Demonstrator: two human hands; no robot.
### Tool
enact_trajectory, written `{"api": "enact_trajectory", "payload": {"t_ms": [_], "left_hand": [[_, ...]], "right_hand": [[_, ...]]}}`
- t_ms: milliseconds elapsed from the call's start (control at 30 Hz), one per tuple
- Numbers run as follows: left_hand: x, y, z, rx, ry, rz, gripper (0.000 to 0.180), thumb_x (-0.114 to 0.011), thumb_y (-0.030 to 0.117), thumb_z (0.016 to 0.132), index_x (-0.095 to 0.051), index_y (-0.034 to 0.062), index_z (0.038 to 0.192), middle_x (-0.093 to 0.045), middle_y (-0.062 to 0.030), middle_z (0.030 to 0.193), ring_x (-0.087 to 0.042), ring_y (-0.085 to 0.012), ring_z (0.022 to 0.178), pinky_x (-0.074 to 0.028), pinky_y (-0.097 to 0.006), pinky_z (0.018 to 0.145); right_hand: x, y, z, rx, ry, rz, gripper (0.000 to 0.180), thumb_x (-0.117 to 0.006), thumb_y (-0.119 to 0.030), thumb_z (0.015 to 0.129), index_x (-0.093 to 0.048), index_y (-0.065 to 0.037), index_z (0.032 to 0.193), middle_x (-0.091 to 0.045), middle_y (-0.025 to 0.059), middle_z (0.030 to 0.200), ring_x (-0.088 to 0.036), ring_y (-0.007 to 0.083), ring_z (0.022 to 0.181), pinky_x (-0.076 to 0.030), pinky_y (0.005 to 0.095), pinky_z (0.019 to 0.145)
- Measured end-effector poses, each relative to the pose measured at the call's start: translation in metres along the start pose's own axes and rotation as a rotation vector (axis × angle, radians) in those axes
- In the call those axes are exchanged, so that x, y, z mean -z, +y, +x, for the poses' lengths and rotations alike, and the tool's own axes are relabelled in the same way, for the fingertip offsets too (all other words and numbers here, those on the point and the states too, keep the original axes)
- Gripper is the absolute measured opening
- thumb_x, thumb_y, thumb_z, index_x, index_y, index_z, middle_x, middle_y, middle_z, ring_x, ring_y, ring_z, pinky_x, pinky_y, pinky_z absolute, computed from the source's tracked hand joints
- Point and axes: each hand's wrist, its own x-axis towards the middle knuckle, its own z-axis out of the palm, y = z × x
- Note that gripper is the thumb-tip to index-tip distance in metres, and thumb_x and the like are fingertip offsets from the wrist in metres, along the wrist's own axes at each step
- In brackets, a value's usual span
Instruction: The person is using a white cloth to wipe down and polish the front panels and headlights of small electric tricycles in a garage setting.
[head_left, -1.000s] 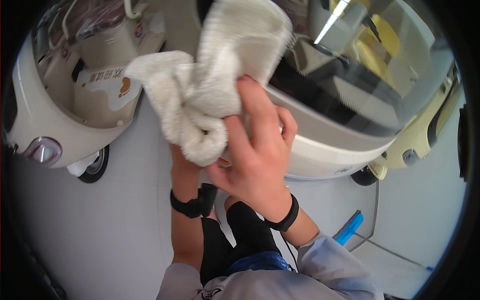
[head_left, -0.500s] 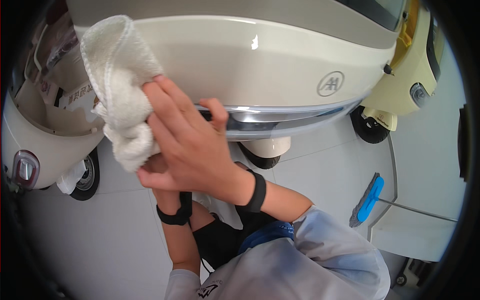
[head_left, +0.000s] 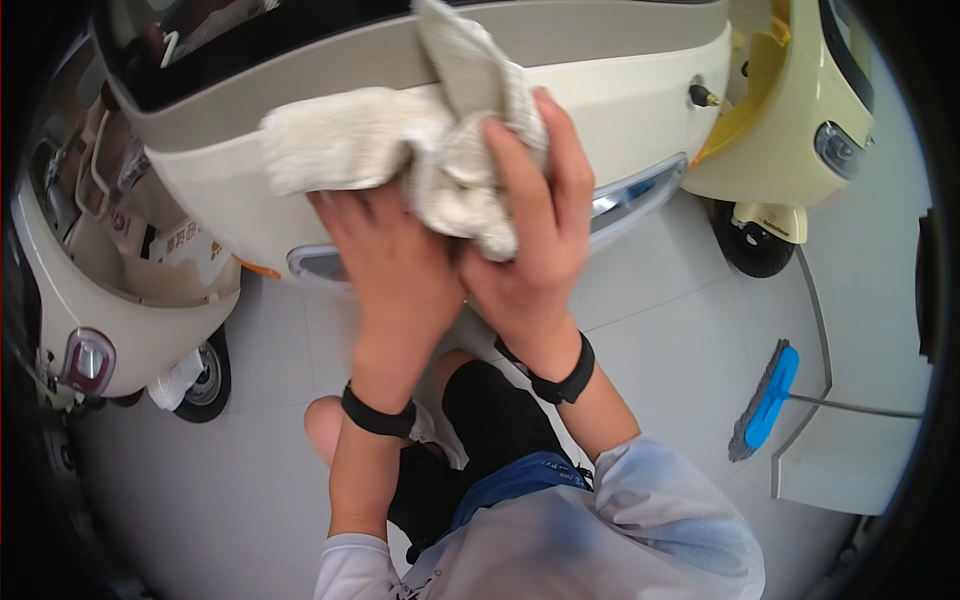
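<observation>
Both hands up in the upper middle of the frame, holding one bunched white cloth (head_left: 420, 150) between them. Left hand (head_left: 385, 265) sits under the cloth's left lobe, palm and fingers curled up into it; right hand (head_left: 530, 235) is clamped over the right bunch, fingers wrapped across the top. So both are gripping the cloth, neither is free. The cloth's long axis runs roughly left-right across the frame, with a flap sticking up toward the top edge. It lies above the wrists, pressed against or just off the cream body panel (head_left: 620, 90) of the small vehicle that fills the top; contact can't be confirmed from here. Right hand has more of the cloth, left is more of a support. Below the hands the panel drops to a chrome trim strip (head_left: 630, 195). A black wristband sits on each wrist. Around it: second cream vehicle (head_left: 120, 300) at the left, yellow vehicle (head_left: 790, 130) at upper right with its front wheel (head_left: 750, 245) on the light tiled floor (head_left: 250, 480), blue brush (head_left: 765, 400) lying at lower right, well clear. Nothing sits between cloth and panel.
</observation>
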Motion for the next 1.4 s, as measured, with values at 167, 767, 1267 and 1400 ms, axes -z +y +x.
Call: {"api": "enact_trajectory", "payload": {"t_ms": [167,767,1267,1400], "left_hand": [[-0.012,0.019,-0.003,-0.108,-0.146,0.18,0.071,-0.065,0.041,0.088,-0.05,0.0058,0.148,-0.042,-0.0225,0.153,-0.027,-0.0563,0.146,-0.009,-0.072,0.12],[0.012,-0.041,-0.049,0.425,0.083,-0.227,0.071,-0.072,0.029,0.096,-0.036,0.0027,0.152,-0.048,-0.0183,0.149,-0.048,-0.0312,0.139,-0.038,-0.045,0.114],[-0.071,0.087,0.001,-0.198,-0.084,0.052,0.043,-0.06,0.029,0.093,-0.066,0.0234,0.135,-0.053,-0.0065,0.147,-0.041,-0.0493,0.142,-0.018,-0.075,0.119],[-0.069,0.072,-0.005,-0.236,-0.013,0.102,0.04,-0.061,0.03,0.092,-0.066,0.0253,0.132,-0.053,-0.0057,0.145,-0.045,-0.0407,0.141,-0.022,-0.065,0.123]], "right_hand": [[0.02,0.006,-0.002,-0.225,-0.055,0.009,0.07,-0.067,0.007,0.07,-0.059,0.002,0.139,-0.046,0.0287,0.153,-0.05,0.045,0.138,-0.046,0.0467,0.11],[-0.052,-0.032,-0.003,0.1,-0.106,0.241,0.039,-0.083,-0.029,0.071,-0.067,-0.002,0.095,-0.063,0.0142,0.132,-0.059,0.0351,0.127,-0.046,0.0481,0.102],[0.07,0.08,-0.025,-0.33,-0.014,-0.087,0.046,-0.064,0.003,0.073,-0.063,0.001,0.119,-0.054,0.0245,0.142,-0.054,0.0481,0.129,-0.046,0.0484,0.107],[0.058,0.063,-0.024,-0.339,-0.018,-0.074,0.048,-0.059,0.001,0.075,-0.06,0.003,0.124,-0.05,0.0273,0.145,-0.053,0.0479,0.129,-0.043,0.0484,0.109]]}}
